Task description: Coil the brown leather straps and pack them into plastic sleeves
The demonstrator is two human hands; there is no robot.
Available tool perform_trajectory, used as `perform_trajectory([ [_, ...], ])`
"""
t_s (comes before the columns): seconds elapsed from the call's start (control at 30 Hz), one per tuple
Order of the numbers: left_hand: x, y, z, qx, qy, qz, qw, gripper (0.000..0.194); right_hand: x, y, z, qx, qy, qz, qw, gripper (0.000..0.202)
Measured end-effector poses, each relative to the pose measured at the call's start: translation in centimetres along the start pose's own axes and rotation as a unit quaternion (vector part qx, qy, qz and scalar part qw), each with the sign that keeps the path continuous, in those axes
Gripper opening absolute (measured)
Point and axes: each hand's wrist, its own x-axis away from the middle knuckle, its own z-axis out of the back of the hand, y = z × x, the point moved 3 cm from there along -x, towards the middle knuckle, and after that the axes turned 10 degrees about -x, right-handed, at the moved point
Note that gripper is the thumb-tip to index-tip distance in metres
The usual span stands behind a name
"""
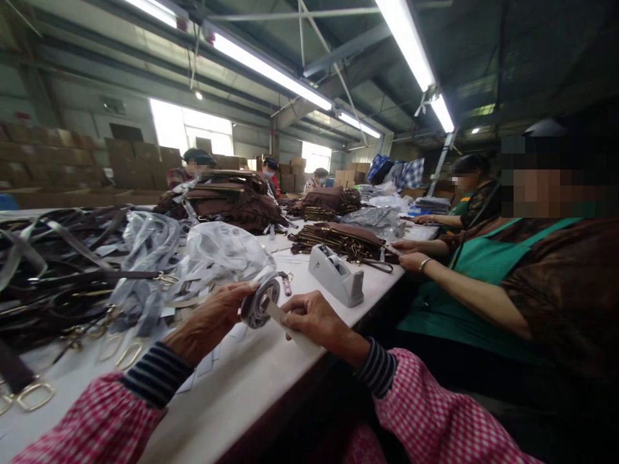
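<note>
Between the fingers of my left hand [225, 310] is a coiled dark strap [258, 305] wrapped in clear plastic, held above the table near its front edge. My right hand [316, 322] pinches a pale flat strip [275, 314], whose far end reaches the side of the coil. Whether that strip is card or paper I cannot tell. Just beyond my right hand stands a grey tape dispenser [338, 277]. A small pink item [287, 288] lies on the table behind the coil.
Loose dark straps [58, 283] with gold buckles cover the left of the table [232, 386]. Crumpled clear plastic [222, 248] sits behind my left hand. Brown bags [227, 200] are piled farther back. A co-worker in a green apron [464, 283] handles brown pouches [338, 238] at right.
</note>
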Motion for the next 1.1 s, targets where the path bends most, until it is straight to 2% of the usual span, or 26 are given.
perform_trajectory([
  [0.17,0.3,0.7,-0.1,-0.02,0.028,0.015,0.999,0.036,-0.4,-0.3,0.3,0.102,-0.003,0.032,0.994,0.015],
  [0.37,0.2,0.2,-0.5,-0.051,0.023,0.014,0.998,0.036,-0.7,-0.4,0.1,0.098,-0.014,0.044,0.994,0.019],
  [0.47,0.1,-0.1,-0.4,-0.076,0.018,-0.001,0.997,0.036,-1.2,-0.7,-0.2,0.066,0.001,0.042,0.997,0.014],
  [0.57,0.1,0.0,-0.1,-0.094,0.02,-0.012,0.995,0.039,-1.4,-0.7,-0.4,0.014,0.024,0.003,1.0,0.015],
  [0.67,0.1,-0.1,0.0,-0.09,0.034,-0.005,0.995,0.04,-1.4,-0.2,-0.5,-0.019,0.021,-0.024,0.999,0.019],
  [0.8,-0.2,-0.8,-0.2,-0.084,0.02,-0.004,0.996,0.037,-1.5,-0.2,-1.1,-0.033,0.018,0.014,0.999,0.015],
  [0.97,-0.2,-0.8,-0.3,-0.087,0.019,-0.018,0.996,0.036,-2.1,-0.2,-2.0,-0.08,0.064,0.053,0.993,0.006],
  [1.1,0.4,-0.3,-0.9,-0.103,0.016,-0.01,0.994,0.036,-1.8,0.8,-1.4,-0.152,0.079,0.051,0.984,0.029],
])
